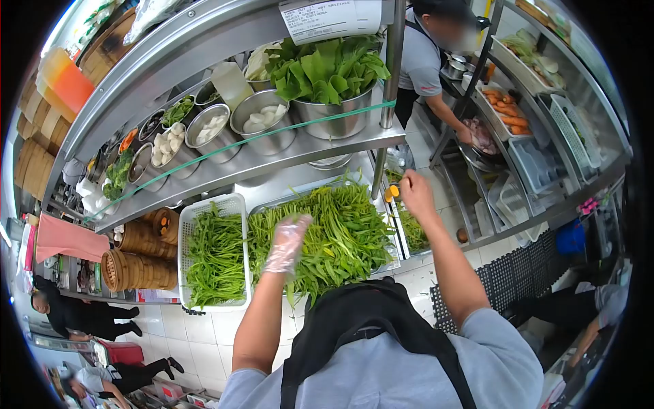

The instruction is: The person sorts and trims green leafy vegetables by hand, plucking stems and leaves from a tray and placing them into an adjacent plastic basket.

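Observation:
My left hand (289,240), in a clear plastic glove, is over a heap of long-stemmed leafy greens (334,232); motion smears its fingers. The greens fill a metal tray (393,247) on the steel counter. Left of this stands a white plastic basket (243,225) with cut green stems (216,252). My right hand (417,194) looks bare and is closed at the tray's right side. At its fingertips is a small yellow object (391,193), perhaps a handle; its other end cannot be made out. More greens (412,230) lie in a narrow container below this hand.
A steel shelf (272,153) over the counter bears metal pots (266,126) of vegetables and leaves. Bamboo steamers (139,266) stand at left. At right, a co-worker's hand (470,133) touches raw meat (482,136) beside a rack with carrots (505,109). Other people stand behind me.

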Demonstrator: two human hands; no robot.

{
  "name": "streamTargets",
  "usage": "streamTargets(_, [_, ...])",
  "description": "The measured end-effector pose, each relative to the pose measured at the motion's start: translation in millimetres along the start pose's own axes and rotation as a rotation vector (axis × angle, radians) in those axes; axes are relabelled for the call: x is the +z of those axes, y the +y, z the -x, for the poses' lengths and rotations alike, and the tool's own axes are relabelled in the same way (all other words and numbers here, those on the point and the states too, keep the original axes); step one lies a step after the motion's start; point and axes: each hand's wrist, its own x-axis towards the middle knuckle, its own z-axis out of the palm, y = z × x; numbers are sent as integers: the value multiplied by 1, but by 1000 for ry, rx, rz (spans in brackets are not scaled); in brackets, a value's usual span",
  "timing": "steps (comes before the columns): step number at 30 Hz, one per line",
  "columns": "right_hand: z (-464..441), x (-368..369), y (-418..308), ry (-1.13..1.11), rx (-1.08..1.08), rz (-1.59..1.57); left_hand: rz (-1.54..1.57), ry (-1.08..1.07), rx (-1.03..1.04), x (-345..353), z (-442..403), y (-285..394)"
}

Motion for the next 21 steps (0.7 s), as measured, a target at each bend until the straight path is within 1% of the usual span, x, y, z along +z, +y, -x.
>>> streamTargets(1, [-3, 2, 24, 5, 1, 1, -66, -47, -87, 12, 8, 1])
streamTargets(3, [-10, 16, 65, -64, -91, 370, -359, -110, -68, 36, 7, -8])
streamTargets(4, [2, 23, 69, -40, -35, 497, -494, -184, -83, 45, 3, -14])
streamTargets(5, [8, 25, 64, -33, -38, 497, -628, -255, -99, 53, -4, -24])
streamTargets(6, [13, 30, 57, 12, -94, 431, -674, -230, -98, 59, -9, -37])
streamTargets(7, [17, 37, 48, 55, -148, 364, -673, -227, -93, 62, -21, -62])
streamTargets(8, [21, 46, 41, -17, -174, 172, -688, -242, 28, 61, -34, -92])
streamTargets(9, [27, 58, 34, -89, -195, -22, -702, -261, 148, 61, -40, -107])
streamTargets(10, [35, 67, 14, -195, -128, -47, -539, -109, 174, 59, -25, -94])
streamTargets(11, [44, 77, -9, -300, -59, -74, -544, -117, 173, 55, -21, -91])
streamTargets(13, [53, 100, -36, -498, -53, -35, -590, -239, 303, 41, -21, -84])
streamTargets(14, [56, 114, -38, -495, -52, -39, -544, -223, 271, 39, -15, -77])
streamTargets(15, [59, 128, -41, -555, -74, 58, -498, -206, 240, 37, -9, -70])
streamTargets(16, [60, 140, -39, -614, -97, 156, -455, -169, 152, 34, -5, -61])
streamTargets(17, [58, 146, -36, -611, -102, 155, -411, -130, 65, 31, -4, -57])
streamTargets(18, [56, 151, -33, -639, -38, 137, -410, -124, 68, 27, -9, -69])
streamTargets(19, [54, 154, -31, -671, 25, 121, -517, -98, 155, 20, -19, -97])
streamTargets(20, [53, 148, -35, -676, 16, 124, -621, -71, 238, 13, -28, -118])
streamTargets(21, [52, 136, -40, -688, 23, 129, -612, -62, 232, 7, -33, -126])
